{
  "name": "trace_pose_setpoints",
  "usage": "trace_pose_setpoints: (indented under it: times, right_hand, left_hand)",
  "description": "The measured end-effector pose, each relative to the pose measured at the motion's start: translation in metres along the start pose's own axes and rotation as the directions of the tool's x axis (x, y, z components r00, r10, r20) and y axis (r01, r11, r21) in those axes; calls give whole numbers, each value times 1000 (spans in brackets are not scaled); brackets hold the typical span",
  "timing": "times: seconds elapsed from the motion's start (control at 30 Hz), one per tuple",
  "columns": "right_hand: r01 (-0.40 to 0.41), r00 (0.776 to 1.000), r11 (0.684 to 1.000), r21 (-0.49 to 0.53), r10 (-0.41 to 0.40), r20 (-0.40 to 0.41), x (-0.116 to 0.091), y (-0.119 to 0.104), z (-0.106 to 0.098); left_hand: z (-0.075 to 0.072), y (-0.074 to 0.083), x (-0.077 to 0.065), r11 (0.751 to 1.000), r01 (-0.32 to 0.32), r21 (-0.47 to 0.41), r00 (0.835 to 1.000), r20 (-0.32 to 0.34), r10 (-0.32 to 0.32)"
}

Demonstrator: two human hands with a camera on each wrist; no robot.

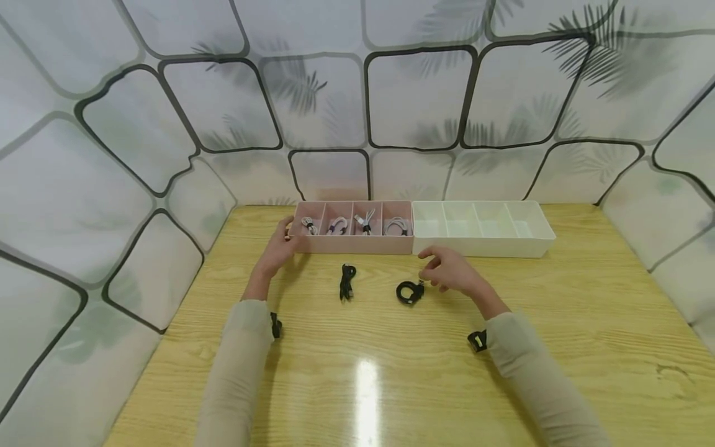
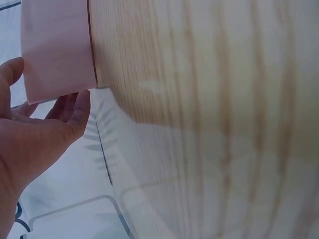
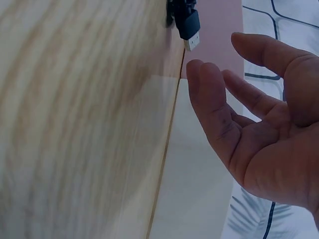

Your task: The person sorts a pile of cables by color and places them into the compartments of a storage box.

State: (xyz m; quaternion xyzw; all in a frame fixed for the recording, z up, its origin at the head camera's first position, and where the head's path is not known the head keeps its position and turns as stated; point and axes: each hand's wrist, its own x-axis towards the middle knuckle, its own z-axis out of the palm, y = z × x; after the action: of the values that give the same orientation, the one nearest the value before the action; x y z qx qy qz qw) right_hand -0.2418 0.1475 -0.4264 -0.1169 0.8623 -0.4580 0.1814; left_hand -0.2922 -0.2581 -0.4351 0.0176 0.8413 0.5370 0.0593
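At the left end of the pink compartment box (image 1: pixel 357 245), my left hand (image 1: pixel 282 248) holds the box's end. In the left wrist view the thumb and fingers of this left hand (image 2: pixel 42 134) lie around the pink box's end (image 2: pixel 57 50). My right hand (image 1: pixel 451 270) hovers with bent, parted fingers just right of a coiled black cable (image 1: pixel 409 292). Between the thumb and fingers of the right hand (image 3: pixel 259 114) there is nothing, and the cable's USB plug (image 3: pixel 192 41) shows close by, apart from them. Another bundled black cable (image 1: pixel 347 282) lies farther left on the table.
The pink box's compartments hold white cables, such as one tied bundle (image 1: pixel 365 221). A white compartment box (image 1: pixel 483 248) adjoins it on the right. Both stand at the back of the wooden table (image 1: pixel 318 372), before a patterned backdrop (image 1: pixel 419 99). Black bands (image 1: pixel 477 341) are on both wrists.
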Motion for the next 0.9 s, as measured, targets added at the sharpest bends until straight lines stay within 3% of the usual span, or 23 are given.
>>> trace_pose_setpoints:
  times: [0.2, 0.5, 0.9]
  right_hand:
    - [-7, 999, 997, -77, 10, 39, -1, 0, 9]
    - [-13, 999, 996, -84, 16, 34, -2, 2, 22]
    - [-42, 999, 991, -129, 43, 3, -3, -3, 31]
  left_hand:
    - [-2, 15, -6, 998, 35, -43, 999, 27, -34]
    - [0, -5, 1, 1000, -10, -21, 1000, 5, 10]
    - [3, -3, 2, 1000, -6, -8, 1000, -9, 5]
